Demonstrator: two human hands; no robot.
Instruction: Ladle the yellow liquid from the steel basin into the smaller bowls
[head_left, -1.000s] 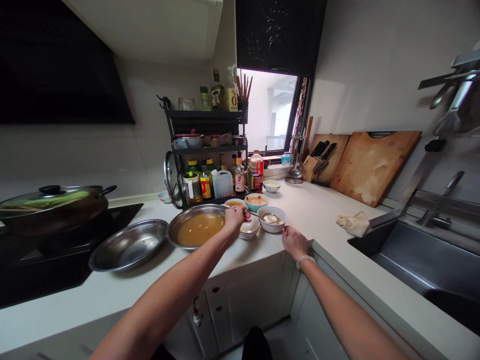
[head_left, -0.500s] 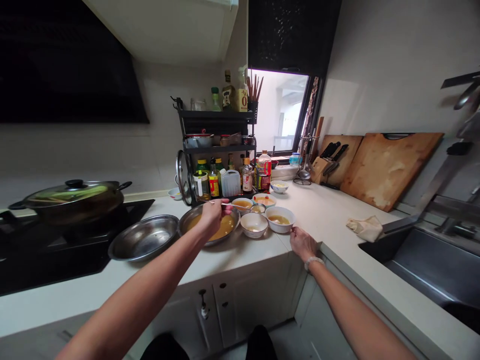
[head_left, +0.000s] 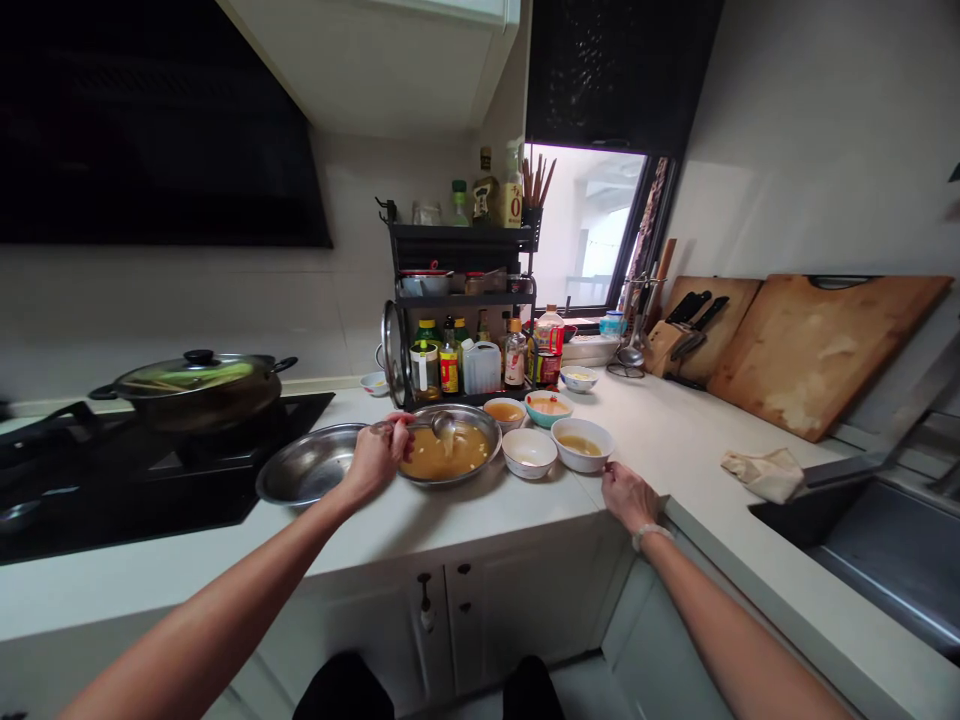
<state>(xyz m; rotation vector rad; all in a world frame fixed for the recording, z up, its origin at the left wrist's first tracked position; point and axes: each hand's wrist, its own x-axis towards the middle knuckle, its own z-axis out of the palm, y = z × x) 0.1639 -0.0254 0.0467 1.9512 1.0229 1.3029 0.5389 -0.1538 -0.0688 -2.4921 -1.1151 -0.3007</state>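
Observation:
My left hand (head_left: 375, 458) is closed round the handle of a ladle (head_left: 444, 426). The ladle's cup is tipped over a steel basin (head_left: 493, 452) of brown broth with pale bits, and liquid runs down from it. My right hand (head_left: 628, 495) is curled at the counter's edge, close against a white bowl (head_left: 583, 462) holding yellowish broth; whether its hidden fingers grip anything does not show. Between basin and that bowl stands another white bowl (head_left: 529, 466) with a little in the bottom. Behind are a bowl of orange-brown liquid (head_left: 505, 413) and a pale green-blue bowl (head_left: 548, 418) with red bits.
An empty steel basin (head_left: 307, 470) stands left of the broth, beside the stove with its lidded pan (head_left: 206, 395). A rack (head_left: 465, 300) of bottles rises behind. Rightward are a knife block (head_left: 664, 345), cutting boards (head_left: 825, 350), a cloth (head_left: 763, 474) and the sink (head_left: 885, 550).
My left hand has moved left with the ladle, whose cup has gone from above the small bowls to over the broth basin. My right hand stays beside the white bowl. The view has shifted.

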